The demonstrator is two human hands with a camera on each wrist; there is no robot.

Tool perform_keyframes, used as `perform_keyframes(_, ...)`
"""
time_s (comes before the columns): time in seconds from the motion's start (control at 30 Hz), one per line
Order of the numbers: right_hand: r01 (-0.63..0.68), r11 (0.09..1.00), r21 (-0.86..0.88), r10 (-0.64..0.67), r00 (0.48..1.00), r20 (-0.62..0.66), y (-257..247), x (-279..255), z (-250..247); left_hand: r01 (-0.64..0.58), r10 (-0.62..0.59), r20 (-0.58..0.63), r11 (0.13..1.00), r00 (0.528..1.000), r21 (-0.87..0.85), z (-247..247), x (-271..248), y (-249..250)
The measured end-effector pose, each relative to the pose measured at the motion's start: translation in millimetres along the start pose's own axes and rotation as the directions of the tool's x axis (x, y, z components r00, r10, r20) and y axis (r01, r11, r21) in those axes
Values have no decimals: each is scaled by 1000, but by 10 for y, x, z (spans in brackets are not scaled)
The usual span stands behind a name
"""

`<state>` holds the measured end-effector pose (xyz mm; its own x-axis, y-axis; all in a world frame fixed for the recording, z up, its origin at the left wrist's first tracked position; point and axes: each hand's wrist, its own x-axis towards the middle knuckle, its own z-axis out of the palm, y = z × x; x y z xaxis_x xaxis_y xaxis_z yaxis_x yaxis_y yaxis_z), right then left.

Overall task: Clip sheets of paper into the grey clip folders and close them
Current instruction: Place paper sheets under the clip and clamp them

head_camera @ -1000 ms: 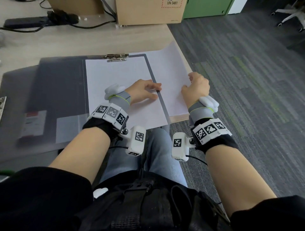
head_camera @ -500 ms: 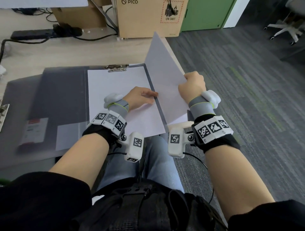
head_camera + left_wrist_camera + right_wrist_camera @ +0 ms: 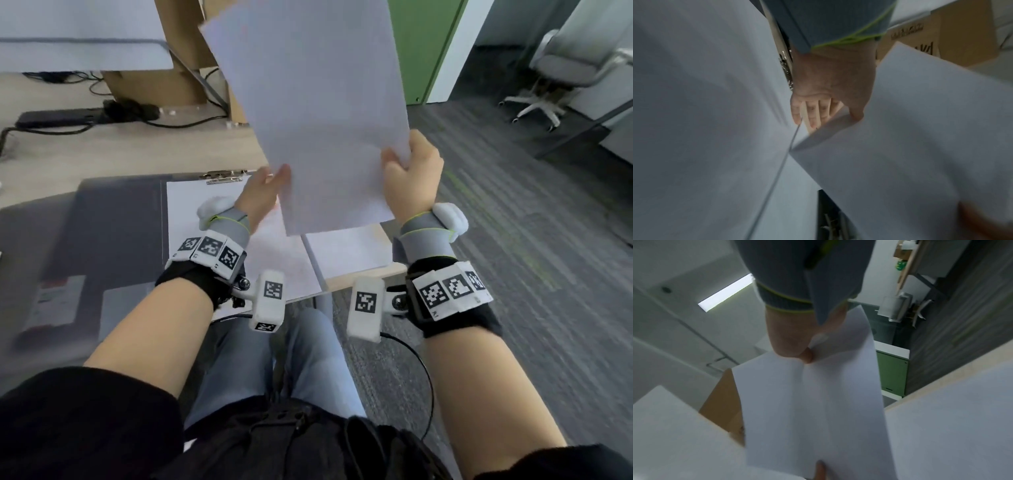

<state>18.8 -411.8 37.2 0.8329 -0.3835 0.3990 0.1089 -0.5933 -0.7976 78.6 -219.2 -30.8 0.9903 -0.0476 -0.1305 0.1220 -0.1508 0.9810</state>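
I hold a white sheet of paper (image 3: 318, 120) upright in the air over the desk. My right hand (image 3: 407, 171) pinches its right edge, thumb on the near face (image 3: 807, 356). My left hand (image 3: 270, 185) takes its left edge, the thumb (image 3: 857, 115) on the paper and the fingers stretched behind. Under the hands lies the open grey clip folder (image 3: 120, 212), with a white sheet (image 3: 205, 226) under its metal clip (image 3: 224, 176). A stack of loose paper (image 3: 349, 250) lies to the folder's right.
The desk's right edge (image 3: 363, 274) runs close beside the paper stack, with carpet beyond it. Cardboard boxes (image 3: 154, 85), a black power strip (image 3: 68, 116) and cables sit at the back of the desk. A green cabinet (image 3: 421, 51) and an office chair (image 3: 548, 78) stand farther right.
My right hand lifted the top sheet off the stack and raised it upright. My left hand left the clipped paper and rose to the sheet's left edge.
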Motion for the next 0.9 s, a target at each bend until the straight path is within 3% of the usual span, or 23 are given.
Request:
perform_keyframes(0.17, -160, 926, 341, 99, 977, 190, 149, -129, 133, -226, 156, -304, 951, 940, -210, -223, -36, 324)
perform_keyframes(0.33, -431, 767, 475, 253, 884, 393, 298, -345, 338, -209, 145, -288, 956, 947, -205, -226, -217, 188)
perform_keyframes(0.47, -420, 730, 539, 234, 895, 380, 216, -402, 438, -218, 157, -308, 961, 938, -173, -233, -320, 119)
perform_keyframes(0.6, -428, 772, 470, 288, 895, 340, 122, -332, 547, -273, 218, -390, 958, 895, -90, -354, -417, 218)
perform_keyframes(0.67, -422, 783, 458, 254, 888, 385, -20, -386, 637, -296, 252, -448, 955, 858, -30, -509, -482, 187)
perform_keyframes(0.73, -427, 793, 434, 240, 874, 422, -165, -452, 748, -270, 233, -489, 963, 841, -5, -696, -508, 104)
perform_keyframes(0.8, -420, 802, 424, 230, 873, 430, -272, -533, 884, -159, 154, -518, 987, 842, 35, -902, -553, 5)
perform_keyframes(0.9, -423, 810, 405, 217, 859, 463, -358, -642, 1165, -14, 41, -483, 998, 875, 60, -1211, -666, -104)
